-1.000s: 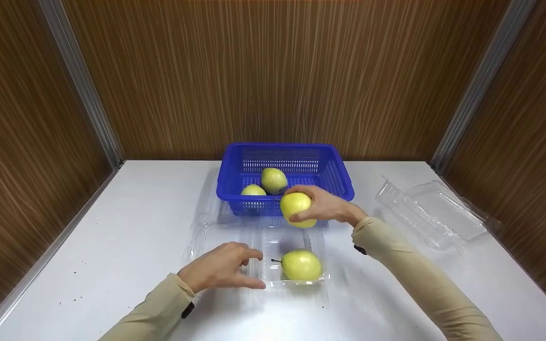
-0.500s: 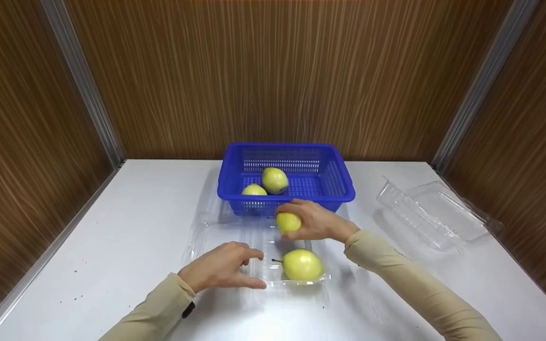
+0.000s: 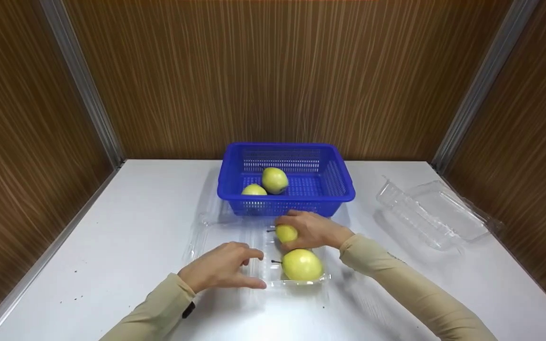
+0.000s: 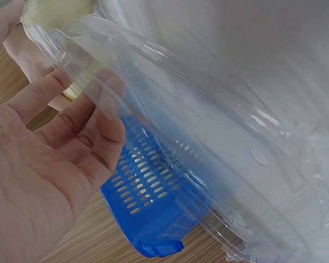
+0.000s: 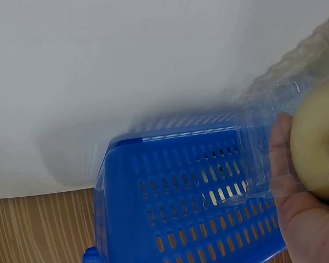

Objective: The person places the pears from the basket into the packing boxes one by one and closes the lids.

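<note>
Over the near edge of the clear container (image 3: 221, 232), the left hand (image 3: 223, 267) keeps the place it had a second ago, thumb and forefinger spread apart with nothing pinched between them; whether it presses on the plastic I cannot tell. The front pear (image 3: 303, 265) lies unmoved in the container's near right corner, stem pointing left. Just behind it comes the change: the right hand (image 3: 311, 229), thumb and fingers curled round the gripped pear (image 3: 286, 233), has come down from the near rim of the blue basket (image 3: 311, 198) into the container's right half. That probably makes a second pear all but placed there, though whether it rests on the plastic is hidden. Farther off, close to the back edge of the counter (image 3: 112, 227), the basket holds the same far pear (image 3: 274, 180) and near-left pear (image 3: 254, 190), and the spare container (image 3: 413, 213) lies, as before, by the counter's right edge.
</note>
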Available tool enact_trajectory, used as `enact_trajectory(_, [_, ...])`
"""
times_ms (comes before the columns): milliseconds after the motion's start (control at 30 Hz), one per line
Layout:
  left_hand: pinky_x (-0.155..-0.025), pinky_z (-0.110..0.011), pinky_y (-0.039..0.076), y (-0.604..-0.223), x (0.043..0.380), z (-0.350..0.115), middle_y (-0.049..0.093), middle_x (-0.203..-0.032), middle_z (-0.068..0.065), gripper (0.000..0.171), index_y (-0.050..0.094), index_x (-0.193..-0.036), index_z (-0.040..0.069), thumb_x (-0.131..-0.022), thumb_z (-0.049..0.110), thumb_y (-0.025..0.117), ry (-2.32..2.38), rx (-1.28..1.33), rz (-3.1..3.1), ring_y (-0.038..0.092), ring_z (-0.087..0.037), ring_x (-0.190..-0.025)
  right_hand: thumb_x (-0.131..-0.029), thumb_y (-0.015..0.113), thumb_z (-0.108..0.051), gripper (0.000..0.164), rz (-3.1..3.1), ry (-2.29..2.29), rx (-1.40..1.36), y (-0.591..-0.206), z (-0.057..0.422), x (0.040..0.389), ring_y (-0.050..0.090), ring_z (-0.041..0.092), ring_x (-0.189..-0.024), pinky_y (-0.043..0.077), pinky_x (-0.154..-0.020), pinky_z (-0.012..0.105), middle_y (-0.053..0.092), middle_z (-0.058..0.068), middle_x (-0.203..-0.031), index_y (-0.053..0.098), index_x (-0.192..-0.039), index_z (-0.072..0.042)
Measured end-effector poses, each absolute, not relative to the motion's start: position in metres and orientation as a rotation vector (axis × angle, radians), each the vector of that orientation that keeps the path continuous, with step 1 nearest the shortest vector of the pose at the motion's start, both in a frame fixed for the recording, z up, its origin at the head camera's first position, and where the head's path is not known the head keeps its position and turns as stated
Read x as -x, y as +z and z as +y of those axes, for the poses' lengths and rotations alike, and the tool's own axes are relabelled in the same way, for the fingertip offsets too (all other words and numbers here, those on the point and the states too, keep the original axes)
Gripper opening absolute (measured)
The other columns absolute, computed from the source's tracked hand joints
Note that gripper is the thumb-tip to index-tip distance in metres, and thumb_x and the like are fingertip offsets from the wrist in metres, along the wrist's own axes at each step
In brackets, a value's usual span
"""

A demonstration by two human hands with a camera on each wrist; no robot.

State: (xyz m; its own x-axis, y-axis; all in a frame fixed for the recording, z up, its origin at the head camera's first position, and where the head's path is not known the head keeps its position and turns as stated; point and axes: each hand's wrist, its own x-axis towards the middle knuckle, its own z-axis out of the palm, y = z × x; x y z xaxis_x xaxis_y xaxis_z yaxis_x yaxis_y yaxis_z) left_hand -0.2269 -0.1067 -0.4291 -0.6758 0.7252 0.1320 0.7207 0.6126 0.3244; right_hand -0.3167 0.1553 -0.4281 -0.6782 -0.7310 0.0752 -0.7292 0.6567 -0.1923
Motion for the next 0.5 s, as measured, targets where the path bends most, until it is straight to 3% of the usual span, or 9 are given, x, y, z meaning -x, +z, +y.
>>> enact_trajectory(500, [-0.074, -0.029, 0.051, -0.4301, 0.2280, -0.1070, 0.071, -0.092, -0.003, 0.064, 0.067, -0.118, 0.014, -0.082, 0.066, 0.065, 0.557, -1.248, 2.802, 0.058, -0.010, -0.079, -0.083, 0.069, -0.049, 0.055, 2.710, -0.386, 1.066, -0.4241, 0.1551, 0.3214, 0.056, 0.018, -0.107, 0.048, -0.091, 0.041, 0.061, -0.004, -0.125, 0.057, -0.133, -0.030])
